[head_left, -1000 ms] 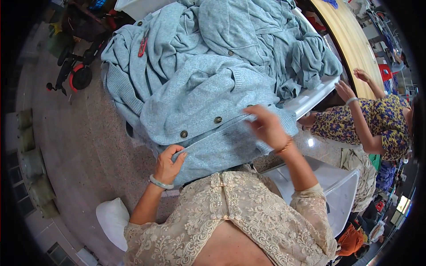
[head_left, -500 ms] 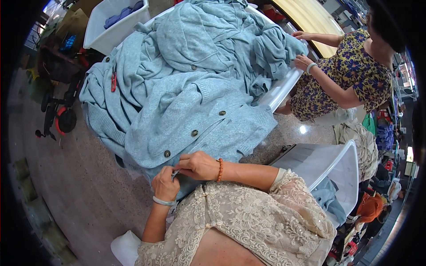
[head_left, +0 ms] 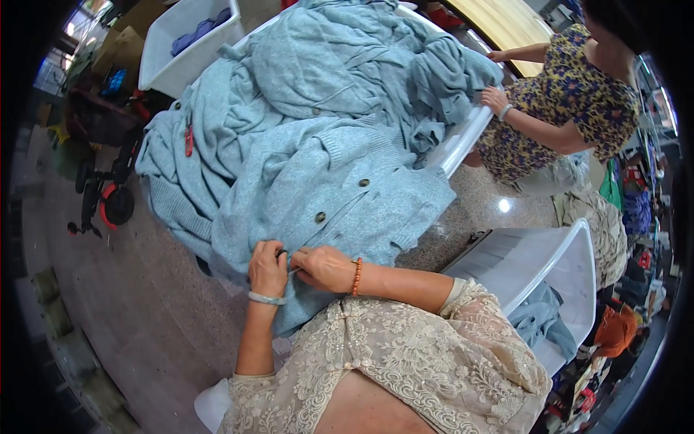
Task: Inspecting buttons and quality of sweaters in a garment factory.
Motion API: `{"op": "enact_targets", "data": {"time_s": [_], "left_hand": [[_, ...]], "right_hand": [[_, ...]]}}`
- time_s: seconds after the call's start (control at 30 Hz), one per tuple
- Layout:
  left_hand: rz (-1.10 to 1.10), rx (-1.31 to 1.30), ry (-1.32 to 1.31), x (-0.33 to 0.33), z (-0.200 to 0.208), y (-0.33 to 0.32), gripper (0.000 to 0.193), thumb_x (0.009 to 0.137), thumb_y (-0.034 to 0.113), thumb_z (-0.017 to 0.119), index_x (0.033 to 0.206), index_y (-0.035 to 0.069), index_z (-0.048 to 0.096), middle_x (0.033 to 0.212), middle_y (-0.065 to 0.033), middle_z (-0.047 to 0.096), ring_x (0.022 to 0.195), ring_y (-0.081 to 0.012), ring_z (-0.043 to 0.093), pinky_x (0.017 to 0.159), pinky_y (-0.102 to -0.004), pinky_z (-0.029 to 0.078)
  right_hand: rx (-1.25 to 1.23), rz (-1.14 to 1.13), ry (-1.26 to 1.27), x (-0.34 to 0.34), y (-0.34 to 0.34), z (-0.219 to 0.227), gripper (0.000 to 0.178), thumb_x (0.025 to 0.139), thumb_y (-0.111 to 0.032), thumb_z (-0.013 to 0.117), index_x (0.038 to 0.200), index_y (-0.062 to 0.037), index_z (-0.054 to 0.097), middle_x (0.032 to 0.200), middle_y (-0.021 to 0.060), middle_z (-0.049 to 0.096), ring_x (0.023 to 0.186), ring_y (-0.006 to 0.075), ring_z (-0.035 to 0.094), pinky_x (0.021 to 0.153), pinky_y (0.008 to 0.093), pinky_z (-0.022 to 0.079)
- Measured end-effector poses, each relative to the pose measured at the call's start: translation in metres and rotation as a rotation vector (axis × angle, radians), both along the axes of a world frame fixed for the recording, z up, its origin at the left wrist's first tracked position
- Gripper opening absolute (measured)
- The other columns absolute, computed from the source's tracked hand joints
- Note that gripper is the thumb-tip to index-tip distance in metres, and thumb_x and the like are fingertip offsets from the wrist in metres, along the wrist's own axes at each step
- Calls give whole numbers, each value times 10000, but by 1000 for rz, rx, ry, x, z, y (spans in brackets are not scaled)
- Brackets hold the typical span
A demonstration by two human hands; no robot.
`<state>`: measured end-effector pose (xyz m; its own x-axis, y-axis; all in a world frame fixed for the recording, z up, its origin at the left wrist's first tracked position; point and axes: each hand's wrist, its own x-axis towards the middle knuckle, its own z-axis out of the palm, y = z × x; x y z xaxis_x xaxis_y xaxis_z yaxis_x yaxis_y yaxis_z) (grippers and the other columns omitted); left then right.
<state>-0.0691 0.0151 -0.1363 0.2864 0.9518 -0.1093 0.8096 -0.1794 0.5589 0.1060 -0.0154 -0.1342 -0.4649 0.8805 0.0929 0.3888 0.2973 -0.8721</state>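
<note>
A light blue knit cardigan (head_left: 289,184) with dark buttons is spread on top of a heap of the same blue knitwear. My left hand (head_left: 267,269) is closed on its front edge near the hem, with a dark button (head_left: 280,253) at the fingertips. Beside it, my right hand (head_left: 325,267) pinches the cardigan's edge; its fingertips are partly hidden. A thin pale line shows between the two hands, too small to name. Two more buttons, the middle button (head_left: 319,217) and the upper button (head_left: 364,183), run up the front. Red-handled snips (head_left: 189,141) lie on the knitwear at the left.
The heap fills a white bin (head_left: 457,150). At right stands another white bin (head_left: 506,260) holding blue cloth. A white tub (head_left: 163,61) with purple cloth is at far left, above a black-and-red wheeled item (head_left: 116,206). A co-worker (head_left: 564,108) touches the heap's right side.
My left hand has moved up onto the lowest visible button and now covers most of it. My right hand has shifted slightly down and right. The co-worker's hands moved slightly.
</note>
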Motion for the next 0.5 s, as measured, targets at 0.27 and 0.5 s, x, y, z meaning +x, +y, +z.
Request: {"op": "enact_targets", "data": {"time_s": [0.27, 0.5], "left_hand": [[226, -517, -711, -19, -1, -6, 53, 853, -8, 627, 896, -37, 641, 837, -49, 662, 739, -93, 618, 695, -215, 507], [203, -603, -715, -15, 11, -9, 122, 857, 12, 634, 956, -59, 642, 891, -65, 663, 782, -102, 615, 728, -230, 503]], "right_hand": [[117, -110, -96, -9, -8, -5, 173, 799, -111, 585, 919, -21, 498, 814, 171, 573, 662, 333, 612, 558, 431, 484], [53, -140, -114, -5, -10, -9, 273, 807, -128, 609, 1038, -30, 501, 864, 158, 588, 761, 347, 621, 638, 432, 491]]}}
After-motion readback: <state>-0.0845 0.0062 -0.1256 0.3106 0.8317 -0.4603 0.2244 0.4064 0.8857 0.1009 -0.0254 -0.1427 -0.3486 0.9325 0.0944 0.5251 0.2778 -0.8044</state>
